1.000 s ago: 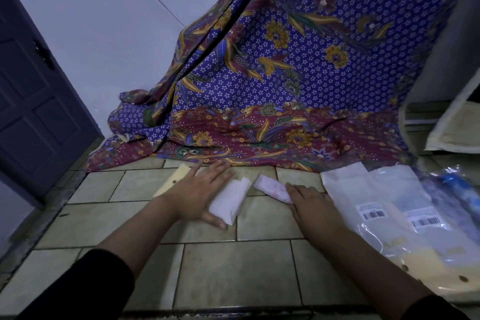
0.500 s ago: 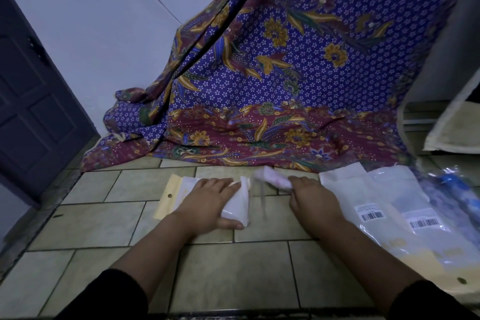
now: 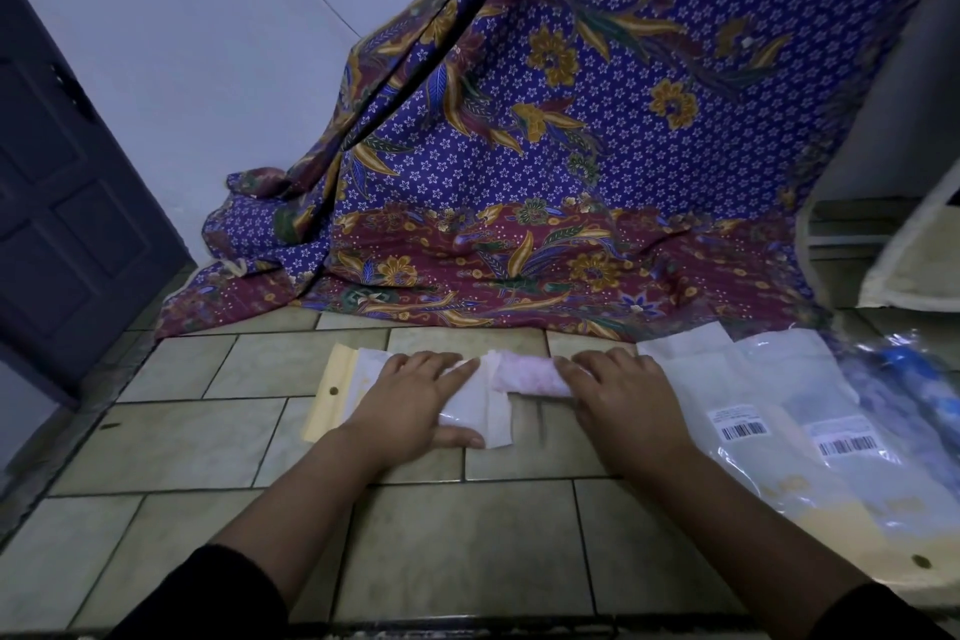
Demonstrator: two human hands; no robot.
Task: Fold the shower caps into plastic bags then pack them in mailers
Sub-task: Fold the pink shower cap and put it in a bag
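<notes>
One big floral cloth (image 3: 571,146) hangs down onto the tiled floor (image 3: 467,535), with two barcode-labelled packets (image 3: 779,411) off to the right. One clear plastic bag (image 3: 498,424) lies flat under the left hand (image 3: 410,395), fingers straight, pressing down. One rolled pink shower cap (image 3: 524,374) sits between both hands, its right end gripped by the right hand (image 3: 628,395) and its left end at the bag's mouth.

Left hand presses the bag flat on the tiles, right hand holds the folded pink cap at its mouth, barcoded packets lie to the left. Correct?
One error: the head view shows the barcoded packets to the right, beyond the right hand gripping the folded pink cap. The rest stands.
</notes>
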